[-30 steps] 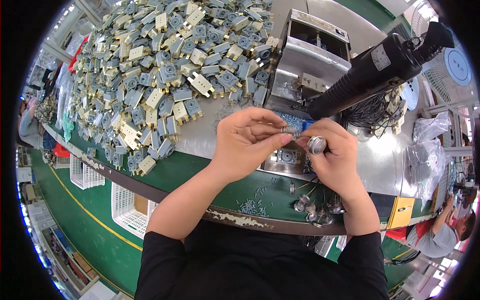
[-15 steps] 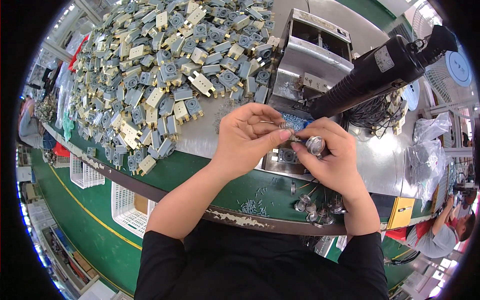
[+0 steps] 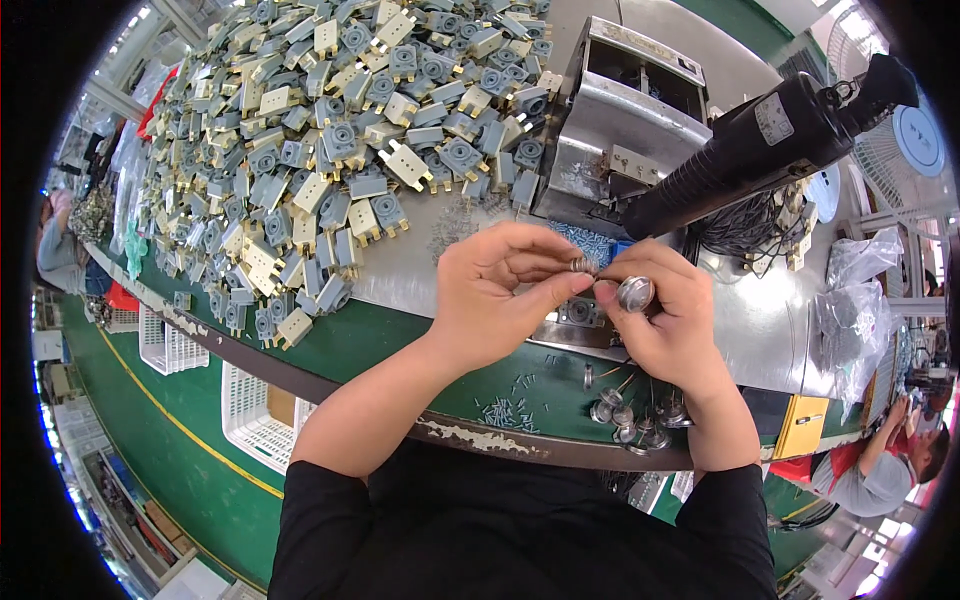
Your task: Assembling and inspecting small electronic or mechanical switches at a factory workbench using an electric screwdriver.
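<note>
In front of me my left hand pinches a small ringed metal piece that looks like a coil spring, between thumb and fingers. Just to its right, my right hand is closed round a round silver metal cap, whose domed face shows by the thumb. The fingertips of both hands almost meet at the coil. Below them a grey square switch body sits in a metal fixture on the bench. Several similar round metal parts with thin stems lie near my right forearm.
A large heap of grey and cream switch housings covers the bench at the left. A black electric screwdriver slants in from the right, beside a metal feeder box. Loose screws lie near the front edge; blue-tinted screws fill a tray beyond my hands.
My hands have shifted slightly at the coil, and the left fingers have straightened a little. The round cap in my right hand has turned, showing its domed face more. Other things stay put.
</note>
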`<state>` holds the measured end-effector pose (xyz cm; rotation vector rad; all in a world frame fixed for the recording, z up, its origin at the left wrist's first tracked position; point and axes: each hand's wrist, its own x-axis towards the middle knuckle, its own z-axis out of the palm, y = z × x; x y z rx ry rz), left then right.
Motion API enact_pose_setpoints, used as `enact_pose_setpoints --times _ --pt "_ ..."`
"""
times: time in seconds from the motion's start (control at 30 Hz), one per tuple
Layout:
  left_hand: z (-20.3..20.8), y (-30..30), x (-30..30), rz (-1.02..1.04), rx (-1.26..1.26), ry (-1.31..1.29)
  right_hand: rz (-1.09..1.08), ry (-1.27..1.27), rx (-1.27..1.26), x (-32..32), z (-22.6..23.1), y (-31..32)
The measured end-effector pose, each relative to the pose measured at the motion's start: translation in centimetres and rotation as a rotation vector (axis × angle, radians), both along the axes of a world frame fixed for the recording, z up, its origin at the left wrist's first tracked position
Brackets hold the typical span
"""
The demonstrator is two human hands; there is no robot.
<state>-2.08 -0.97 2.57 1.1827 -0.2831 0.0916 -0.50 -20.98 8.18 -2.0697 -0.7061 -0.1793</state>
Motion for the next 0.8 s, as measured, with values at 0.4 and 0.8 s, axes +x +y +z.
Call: enact_pose_setpoints --times 0.4,0.8 --pt "0.5 0.2 0.5 -0.047 -0.057 0.188 -0.001 -0.015 -0.027 0.1 -0.7 -0.1" --pt "0.1 0.3 0.8 -0.088 -0.090 0.281 -0.031 -0.083 -0.056 0.3 -0.9 -0.1"
